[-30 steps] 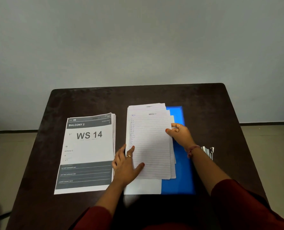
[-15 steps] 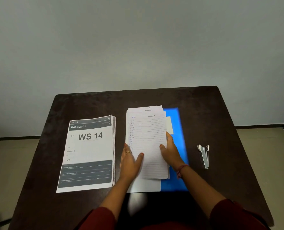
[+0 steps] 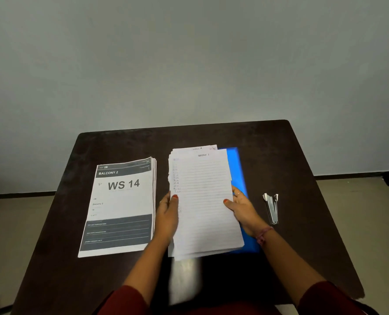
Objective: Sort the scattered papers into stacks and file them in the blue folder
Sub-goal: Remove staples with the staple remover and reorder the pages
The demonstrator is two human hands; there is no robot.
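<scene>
A stack of lined handwritten papers point(image 3: 202, 201) lies in the middle of the dark table, on top of the blue folder point(image 3: 239, 176), whose right strip shows beside it. My left hand point(image 3: 168, 214) grips the stack's left edge and my right hand point(image 3: 243, 210) grips its right edge, thumbs on top. A second stack of printed sheets marked "WS 14" point(image 3: 120, 205) lies squared up to the left, apart from both hands.
A metal stapler point(image 3: 272, 208) lies on the table point(image 3: 280, 155) right of the folder. The table's far edge meets a grey wall. Floor shows past the left and right table edges.
Both hands moved from resting flat on the lined papers to gripping the stack's two side edges. The loose sheets that stuck out on the right are now pulled in.
</scene>
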